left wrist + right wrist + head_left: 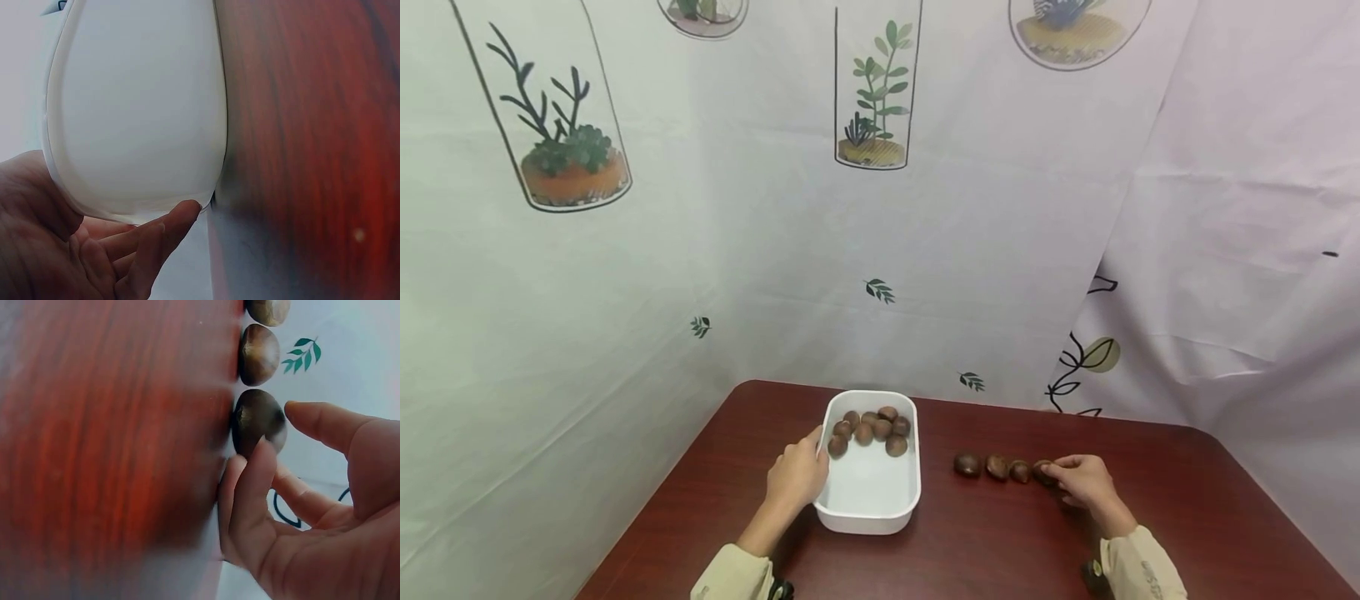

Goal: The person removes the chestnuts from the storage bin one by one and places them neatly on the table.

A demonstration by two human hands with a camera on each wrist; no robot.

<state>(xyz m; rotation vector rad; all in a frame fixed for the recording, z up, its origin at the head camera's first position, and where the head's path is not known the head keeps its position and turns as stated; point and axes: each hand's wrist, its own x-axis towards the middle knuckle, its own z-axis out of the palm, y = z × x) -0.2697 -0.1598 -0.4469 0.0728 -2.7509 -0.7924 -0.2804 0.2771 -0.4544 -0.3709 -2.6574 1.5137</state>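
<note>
A white rectangular tray (pixel 867 523) stands on the table with several brown chestnuts (pixel 882 429) gathered toward its far end. My left hand (pixel 797 471) grips the tray's left side; in the left wrist view its fingers (pixel 181 215) lie against the outer wall, and the thumb is hidden. To the right of the tray, several more chestnuts (pixel 967 465) form a row. At that row's right end my right hand (pixel 1086 482) holds a chestnut (pixel 256 422) between thumb and fingers. This chestnut touches the tabletop, close to its neighbour (pixel 259 355).
The dark red wooden table (pixel 985 550) has rounded far corners. Behind it and along both sides hangs a pale cloth (pixel 820 250) printed with plants and leaves. Bare tabletop lies between the tray and the chestnut row.
</note>
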